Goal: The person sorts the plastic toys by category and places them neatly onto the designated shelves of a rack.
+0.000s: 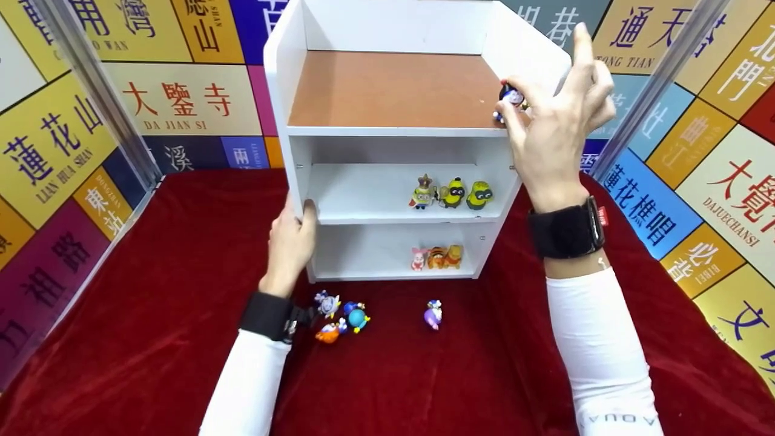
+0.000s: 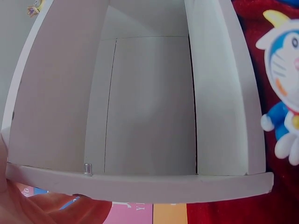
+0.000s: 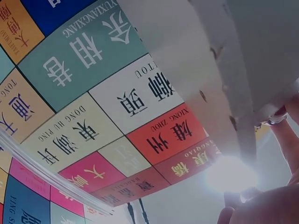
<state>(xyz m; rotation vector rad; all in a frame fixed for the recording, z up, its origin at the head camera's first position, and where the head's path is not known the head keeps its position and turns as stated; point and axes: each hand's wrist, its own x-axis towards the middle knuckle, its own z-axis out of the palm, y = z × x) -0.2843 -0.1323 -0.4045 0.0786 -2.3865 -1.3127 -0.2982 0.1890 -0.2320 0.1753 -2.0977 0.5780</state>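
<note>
In the head view my right hand (image 1: 557,130) pinches a small figurine (image 1: 510,97) with a dark top and blue-and-white body between thumb and forefinger. It is at the right front of the brown top board (image 1: 387,91) of a white shelf unit (image 1: 393,131); whether its feet touch the board I cannot tell. The other fingers point upward. My left hand (image 1: 289,245) grips the unit's left side panel, its thumb over the front edge. The left wrist view shows a shelf compartment (image 2: 149,107) from the side and a Doraemon figurine (image 2: 285,70) beside the unit.
Yellow Minion figurines (image 1: 453,194) stand right on the middle shelf. A pink Piglet (image 1: 418,259), Tigger (image 1: 436,258) and Pooh (image 1: 453,257) stand on the bottom one. Several figurines, including a turquoise one (image 1: 357,317) and a purple one (image 1: 433,316), lie on the red cloth (image 1: 387,387).
</note>
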